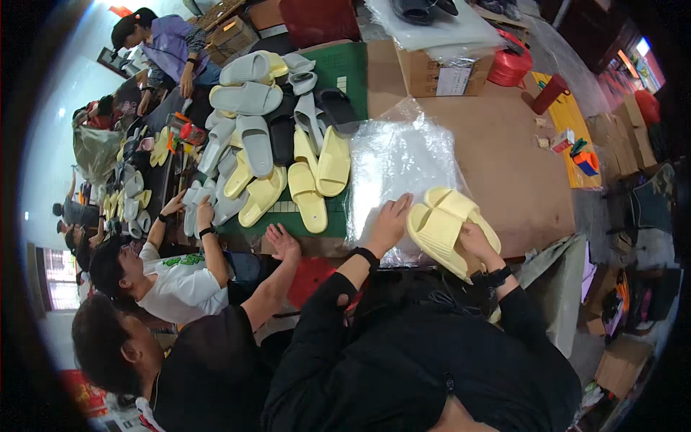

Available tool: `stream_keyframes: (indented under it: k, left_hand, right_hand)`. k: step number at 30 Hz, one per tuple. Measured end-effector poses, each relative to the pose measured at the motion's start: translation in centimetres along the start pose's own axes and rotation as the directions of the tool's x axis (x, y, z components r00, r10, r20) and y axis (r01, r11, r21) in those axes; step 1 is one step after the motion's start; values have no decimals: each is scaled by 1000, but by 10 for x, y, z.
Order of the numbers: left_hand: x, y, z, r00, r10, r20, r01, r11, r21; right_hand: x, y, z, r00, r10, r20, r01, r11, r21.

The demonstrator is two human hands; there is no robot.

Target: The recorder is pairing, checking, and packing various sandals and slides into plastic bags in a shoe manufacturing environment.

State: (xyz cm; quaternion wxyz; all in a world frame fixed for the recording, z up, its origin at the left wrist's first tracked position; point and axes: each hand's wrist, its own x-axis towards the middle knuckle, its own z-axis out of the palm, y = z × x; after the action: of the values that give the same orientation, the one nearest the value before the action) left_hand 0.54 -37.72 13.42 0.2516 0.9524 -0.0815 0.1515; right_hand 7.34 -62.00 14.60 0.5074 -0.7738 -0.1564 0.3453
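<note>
Head view, with the stack of clear plastic bags [425,155] as the dial's centre: at five o'clock the right hand [476,241] has its fingers clamped on a pair of pale yellow slides [439,230], held together over the lower right edge of the bags. The slides look like matte moulded foam, with rounded toes and broad straps marked by fine parallel ribs. At six o'clock the left hand [389,222] rests on the glossy, wrinkled film, its fingers close together; whether they pinch a bag I cannot tell.

At one o'clock stands a brown carton [417,72] bearing a white label [454,81] with dark print, too small to read, and dark printed marks beside it. Clear sheeting lies over its top. Just beyond sits a roll of shiny red twine [509,68]. Between two and three o'clock, a yellow slatted board [568,133] carries a dark red cylinder [551,93] and a small white-and-red box [562,140].

At ten o'clock, grey, yellow and black slides are heaped in a pile [255,140] on a green mat [353,72]; one yellow heel shows a small dark mark. At eight o'clock are a co-worker's open hand [283,243], fingers slightly apart, and, farther out, a white T-shirt [183,288] with green lettering.
</note>
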Motion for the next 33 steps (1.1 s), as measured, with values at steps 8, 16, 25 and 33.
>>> stream_keyframes:
  k: [8,16,25,33]
  left_hand:
    - [10,41,-7,989,88,115,-95,994,54]
    - [21,91,-9,923,270,276,-286,958,19]
    - [-10,115,12,909,325,-260,-255,928,270]
    - [-6,113,33,897,-430,-104,327,803,-499]
  right_hand:
    - [5,0,-2,835,-474,-278,246,774,-583]
    - [25,9,3,772,-612,-174,380,662,-646]
    - [60,13,3,700,-651,-294,456,724,-517]
    - [84,29,29,836,-217,-504,442,812,382]
